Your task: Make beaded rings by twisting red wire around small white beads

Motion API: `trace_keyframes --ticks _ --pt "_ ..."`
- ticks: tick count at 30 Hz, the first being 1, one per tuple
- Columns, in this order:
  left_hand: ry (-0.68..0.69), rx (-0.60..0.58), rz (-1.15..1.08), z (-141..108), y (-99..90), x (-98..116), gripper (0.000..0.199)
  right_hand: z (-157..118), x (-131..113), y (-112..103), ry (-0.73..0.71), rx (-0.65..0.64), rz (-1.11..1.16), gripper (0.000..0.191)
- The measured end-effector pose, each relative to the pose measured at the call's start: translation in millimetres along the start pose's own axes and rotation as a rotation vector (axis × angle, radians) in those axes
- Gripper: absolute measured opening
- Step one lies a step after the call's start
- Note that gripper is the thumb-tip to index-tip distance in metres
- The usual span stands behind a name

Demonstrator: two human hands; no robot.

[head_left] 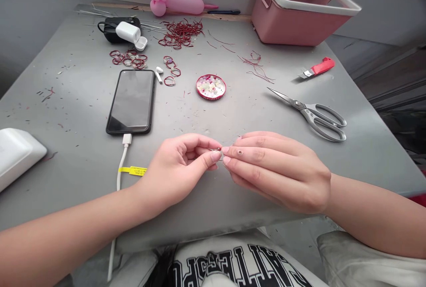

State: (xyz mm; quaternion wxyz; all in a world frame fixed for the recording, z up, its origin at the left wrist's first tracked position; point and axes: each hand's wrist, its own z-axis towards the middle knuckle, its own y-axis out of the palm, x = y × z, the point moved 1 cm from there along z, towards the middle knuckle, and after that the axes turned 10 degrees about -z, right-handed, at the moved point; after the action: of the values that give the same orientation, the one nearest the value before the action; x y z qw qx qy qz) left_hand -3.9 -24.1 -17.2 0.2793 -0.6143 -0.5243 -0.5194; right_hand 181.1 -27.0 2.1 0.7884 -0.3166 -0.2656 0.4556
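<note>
My left hand [179, 169] is closed, thumb and index finger pinching a small dark red cord [218, 148], with only a bit of it showing between the fingertips. My right hand [276, 169] meets it from the right, fingers pressed together and their tips against the cord's end. Most of the cord is hidden by both hands. Beyond the hands sits a round red-rimmed lid [211, 97] holding pale and pink beads [210, 85]. Small red cord loops with beads [128, 59] lie in a group farther back on the left.
A phone [131, 100] with a white cable [121, 163] lies left of the hands. Scissors [313, 116] and a red-handled cutter [319, 67] are at right. Behind stand a pink bin [296, 23], a pink balloon [183, 2], a red cord pile [183, 32] and an earbud case [128, 32].
</note>
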Motion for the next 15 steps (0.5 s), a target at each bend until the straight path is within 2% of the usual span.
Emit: trace_keyframes --ticks 6,15 --pt "-0.033 -0.022 -0.038 1.9 -1.3 -1.6 0.011 1.1 4.0 1.4 -0.081 0.018 -0.021 0.015" --pt "-0.036 -0.011 -0.136 2.1 -2.1 2.5 0.012 -4.3 3.8 8.9 0.083 0.034 0.059 0.015"
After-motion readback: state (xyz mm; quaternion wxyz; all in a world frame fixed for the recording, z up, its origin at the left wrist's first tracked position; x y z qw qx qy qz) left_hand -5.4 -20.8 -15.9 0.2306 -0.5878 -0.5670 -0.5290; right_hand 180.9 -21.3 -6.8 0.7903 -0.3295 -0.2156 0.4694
